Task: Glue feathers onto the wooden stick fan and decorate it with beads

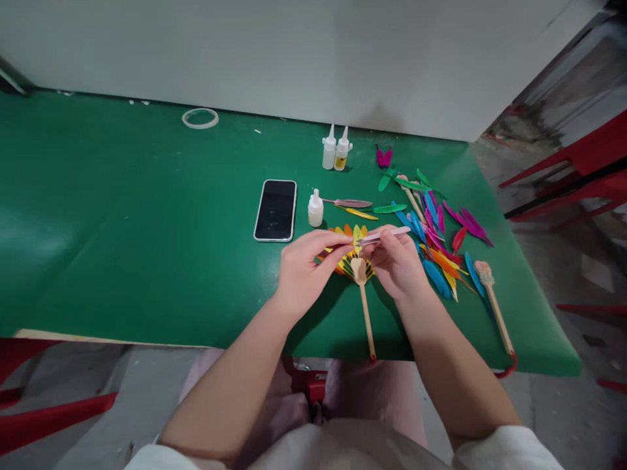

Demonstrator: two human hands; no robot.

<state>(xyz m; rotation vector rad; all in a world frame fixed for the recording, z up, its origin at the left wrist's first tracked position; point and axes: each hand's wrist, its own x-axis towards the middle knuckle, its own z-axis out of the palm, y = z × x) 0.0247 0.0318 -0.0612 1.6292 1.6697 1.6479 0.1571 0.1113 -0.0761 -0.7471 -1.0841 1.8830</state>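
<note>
A small feather fan (353, 258) with yellow and orange feathers lies on the green table (122, 228), its wooden handle (366, 320) pointing toward me. My left hand (306, 267) is closed, its fingertips pinching the fan's feathers on the left side. My right hand (399, 261) is closed on pale pink tweezers (385, 235), whose tip reaches over the top of the fan. Both hands sit close together over the fan head.
Loose coloured feathers (435, 228) lie in a pile to the right, with a second wooden handle (494, 303) near the table's front edge. A black phone (275, 209), one small glue bottle (315, 209), two more bottles (336, 149) and a tape ring (200, 118) lie farther back.
</note>
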